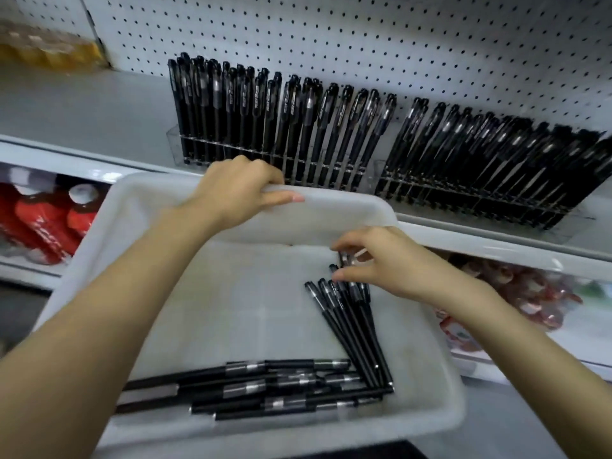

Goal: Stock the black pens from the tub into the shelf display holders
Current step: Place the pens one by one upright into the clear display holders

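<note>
A white plastic tub point(420, 376) fills the lower middle of the head view. My left hand point(238, 190) grips its far rim, thumb inside and fingers over the edge. My right hand point(381, 260) reaches into the tub and pinches the cap ends of a few black pens point(356, 329) that fan out toward me. Several more black pens point(265, 389) lie crosswise along the tub's near wall. On the shelf behind, two clear display holders stand side by side, the left one point(275, 154) and the right one point(480, 200) both packed with upright black pens.
A white pegboard point(364, 38) backs the grey shelf point(82, 111). Below the shelf edge sit red bottles point(43, 220) at left and red-and-white packets point(516, 293) at right. Blurred yellow goods point(46, 48) stand at the top left.
</note>
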The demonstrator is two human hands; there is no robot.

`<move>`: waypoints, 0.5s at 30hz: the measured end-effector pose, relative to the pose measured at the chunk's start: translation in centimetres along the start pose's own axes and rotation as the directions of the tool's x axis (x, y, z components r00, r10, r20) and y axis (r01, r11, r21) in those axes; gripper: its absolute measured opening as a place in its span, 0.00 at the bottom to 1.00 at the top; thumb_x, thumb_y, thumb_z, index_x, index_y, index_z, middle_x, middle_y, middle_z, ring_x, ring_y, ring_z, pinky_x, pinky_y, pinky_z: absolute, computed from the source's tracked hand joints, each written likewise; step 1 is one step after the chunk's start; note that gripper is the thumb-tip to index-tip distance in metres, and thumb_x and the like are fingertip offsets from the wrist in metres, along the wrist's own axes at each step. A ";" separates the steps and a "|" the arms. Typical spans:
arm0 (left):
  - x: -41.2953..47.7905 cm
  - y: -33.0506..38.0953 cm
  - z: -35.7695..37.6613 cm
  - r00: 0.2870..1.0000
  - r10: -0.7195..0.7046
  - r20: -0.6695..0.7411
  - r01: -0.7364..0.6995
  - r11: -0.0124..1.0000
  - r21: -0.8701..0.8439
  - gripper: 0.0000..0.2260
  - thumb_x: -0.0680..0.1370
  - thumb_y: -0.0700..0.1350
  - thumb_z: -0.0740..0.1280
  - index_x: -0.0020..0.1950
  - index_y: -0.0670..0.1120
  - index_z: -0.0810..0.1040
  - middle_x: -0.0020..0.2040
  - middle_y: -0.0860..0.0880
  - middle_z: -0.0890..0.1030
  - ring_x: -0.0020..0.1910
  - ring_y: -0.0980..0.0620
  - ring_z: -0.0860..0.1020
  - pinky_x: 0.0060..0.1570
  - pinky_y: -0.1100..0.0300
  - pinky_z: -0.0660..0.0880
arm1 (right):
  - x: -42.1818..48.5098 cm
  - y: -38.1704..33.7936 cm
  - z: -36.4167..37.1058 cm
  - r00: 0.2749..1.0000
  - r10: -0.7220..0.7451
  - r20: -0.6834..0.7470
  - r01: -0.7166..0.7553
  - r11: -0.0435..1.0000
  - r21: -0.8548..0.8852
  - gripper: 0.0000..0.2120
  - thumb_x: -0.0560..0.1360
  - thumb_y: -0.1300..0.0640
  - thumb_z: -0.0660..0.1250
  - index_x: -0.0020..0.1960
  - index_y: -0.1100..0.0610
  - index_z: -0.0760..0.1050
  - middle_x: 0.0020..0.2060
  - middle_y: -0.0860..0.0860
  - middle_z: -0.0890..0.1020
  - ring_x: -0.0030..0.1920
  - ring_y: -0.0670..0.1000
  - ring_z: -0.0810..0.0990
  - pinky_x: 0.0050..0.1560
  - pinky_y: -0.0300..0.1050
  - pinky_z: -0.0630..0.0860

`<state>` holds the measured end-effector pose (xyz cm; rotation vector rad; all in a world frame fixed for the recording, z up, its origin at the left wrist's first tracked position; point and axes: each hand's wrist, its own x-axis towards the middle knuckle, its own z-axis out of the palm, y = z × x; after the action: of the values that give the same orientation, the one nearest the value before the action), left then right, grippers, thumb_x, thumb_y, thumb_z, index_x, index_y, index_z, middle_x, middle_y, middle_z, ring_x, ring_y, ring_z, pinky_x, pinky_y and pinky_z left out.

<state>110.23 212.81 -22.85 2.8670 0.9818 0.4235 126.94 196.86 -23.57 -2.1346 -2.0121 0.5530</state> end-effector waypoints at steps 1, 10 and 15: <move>-0.2 0.0 -0.3 1.000 -0.001 0.005 0.001 1.000 0.005 0.26 0.68 0.71 0.52 0.42 0.51 0.76 0.36 0.51 0.78 0.42 0.46 0.75 0.39 0.54 0.66 | 0.5 -0.2 0.1 0.999 -0.017 0.044 0.018 1.000 -0.014 0.25 0.71 0.45 0.71 0.64 0.54 0.74 0.57 0.50 0.80 0.56 0.47 0.77 0.57 0.41 0.73; -3.8 -1.8 -1.3 0.996 -0.072 -0.045 0.065 0.987 -0.148 0.33 0.71 0.74 0.49 0.62 0.55 0.76 0.60 0.52 0.79 0.58 0.47 0.76 0.52 0.54 0.70 | 2.7 -0.6 3.4 0.981 -0.114 0.155 0.120 0.992 -0.031 0.17 0.70 0.51 0.74 0.56 0.56 0.79 0.52 0.50 0.81 0.52 0.49 0.78 0.53 0.41 0.73; -4.1 -1.6 -1.2 0.988 -0.137 -0.068 0.116 0.961 -0.253 0.36 0.70 0.70 0.44 0.62 0.53 0.78 0.60 0.50 0.80 0.60 0.47 0.75 0.59 0.51 0.69 | 2.4 -0.9 4.2 0.979 -0.149 0.140 0.162 0.983 -0.090 0.17 0.68 0.52 0.75 0.54 0.56 0.76 0.49 0.51 0.76 0.49 0.50 0.75 0.48 0.41 0.69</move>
<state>105.86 211.54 -22.91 2.5663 1.0373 0.6144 124.65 198.77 -27.45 -2.0189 -2.3012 0.5952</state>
